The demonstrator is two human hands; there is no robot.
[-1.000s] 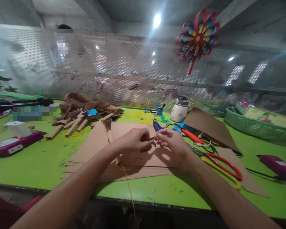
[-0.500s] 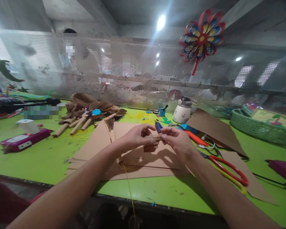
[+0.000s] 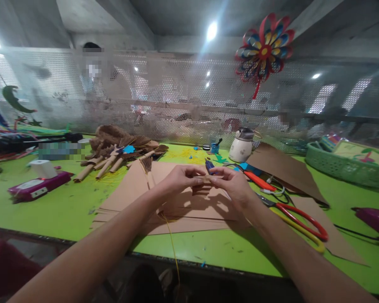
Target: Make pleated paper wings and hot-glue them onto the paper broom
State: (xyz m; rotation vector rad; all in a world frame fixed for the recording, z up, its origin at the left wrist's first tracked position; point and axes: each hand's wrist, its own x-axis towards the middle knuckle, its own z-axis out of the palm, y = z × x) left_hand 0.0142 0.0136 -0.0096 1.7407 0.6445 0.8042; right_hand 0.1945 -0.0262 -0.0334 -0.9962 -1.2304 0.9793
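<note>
Around the white bottle (image 3: pixel 241 147)
A red-petalled flower ornament (image 3: pixel 264 50) hangs above it; a blue pot (image 3: pixel 214 148) stands just to its left, a green basket (image 3: pixel 334 166) well to its right, a purple power strip (image 3: pixel 49 185) far left.

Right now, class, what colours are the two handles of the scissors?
One red handle, one yellow handle; clearest in the head view.

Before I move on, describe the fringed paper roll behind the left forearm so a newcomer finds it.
On the green table, find the stacked brown sheets in the middle. The fringed paper roll lies across their left part, its middle hidden by the left forearm. Similar rolls heap farther left; this one lies apart, yellow string by its lower end.
</note>
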